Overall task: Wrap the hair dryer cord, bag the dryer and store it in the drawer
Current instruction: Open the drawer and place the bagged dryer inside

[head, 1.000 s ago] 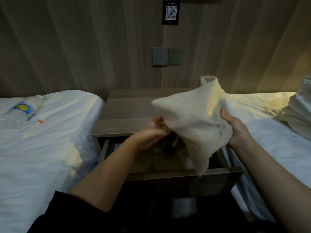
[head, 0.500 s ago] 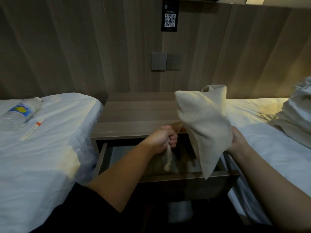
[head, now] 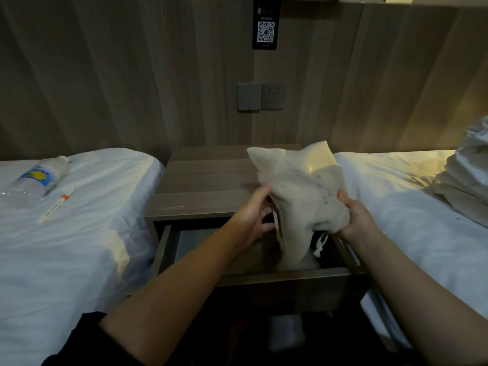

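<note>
Cloth bag [head: 298, 191], beige: held over the open drawer [head: 264, 277] below the worktop [head: 206, 180]. Long axis steeply tilted; two corners point up toward the wall, the narrow tip hangs down into the drawer mouth. Left hand [head: 250, 217]: fingers curled round the bag's left edge. Right hand [head: 353, 217]: fingers clenched on the gathered end, drawstring [head: 320, 244] dangling beneath. Bag's contents hidden; drawer interior too dim to tell.

both hands [head: 252, 220] gripping cloth bag [head: 301, 191], open drawer [head: 285, 277]

The cloth bag [head: 298, 186] hides its contents and some left hand [head: 250, 217] fingers.
</note>
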Motion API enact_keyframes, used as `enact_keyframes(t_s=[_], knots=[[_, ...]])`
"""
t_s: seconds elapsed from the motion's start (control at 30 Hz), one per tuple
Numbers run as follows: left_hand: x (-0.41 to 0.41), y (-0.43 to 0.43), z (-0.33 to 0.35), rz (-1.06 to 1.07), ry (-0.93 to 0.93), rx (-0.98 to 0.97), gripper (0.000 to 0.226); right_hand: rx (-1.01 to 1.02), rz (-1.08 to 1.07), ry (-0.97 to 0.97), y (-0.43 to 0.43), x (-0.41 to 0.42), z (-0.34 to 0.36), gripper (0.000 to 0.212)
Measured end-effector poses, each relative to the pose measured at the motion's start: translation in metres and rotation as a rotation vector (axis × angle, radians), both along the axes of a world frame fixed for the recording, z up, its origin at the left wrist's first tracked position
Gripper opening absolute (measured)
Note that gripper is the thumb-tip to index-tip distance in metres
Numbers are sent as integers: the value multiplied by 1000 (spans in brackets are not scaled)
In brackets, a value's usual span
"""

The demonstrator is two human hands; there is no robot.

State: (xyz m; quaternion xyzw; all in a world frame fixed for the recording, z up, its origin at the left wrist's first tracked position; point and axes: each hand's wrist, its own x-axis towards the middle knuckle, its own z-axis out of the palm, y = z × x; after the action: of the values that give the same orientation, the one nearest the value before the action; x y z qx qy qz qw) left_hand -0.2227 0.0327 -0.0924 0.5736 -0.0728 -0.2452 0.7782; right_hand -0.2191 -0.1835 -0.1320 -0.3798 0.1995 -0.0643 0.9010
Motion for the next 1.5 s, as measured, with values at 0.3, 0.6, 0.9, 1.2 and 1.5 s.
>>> enact_keyframes(t_s=[0.3, 0.6, 0.9, 1.2, 1.5], knots=[[5, -15, -16, 143, 56, -92, 45, -464, -103, -68, 36, -34, 13, 34], [10, 8, -25, 40, 234, -50, 37, -393, 199, 26, 22, -36, 21, 34], [15, 18, -36, -50, 337, 101, 37, -388, 525, 362, 8, -35, 2, 30], [29, 22, -57, -46, 383, 287, 28, -695, 708, 518, 10, -27, -2, 33], [41, 22, -82, 82, 447, 398, 18, -556, 660, 532, 21, 2, -48, 61]])
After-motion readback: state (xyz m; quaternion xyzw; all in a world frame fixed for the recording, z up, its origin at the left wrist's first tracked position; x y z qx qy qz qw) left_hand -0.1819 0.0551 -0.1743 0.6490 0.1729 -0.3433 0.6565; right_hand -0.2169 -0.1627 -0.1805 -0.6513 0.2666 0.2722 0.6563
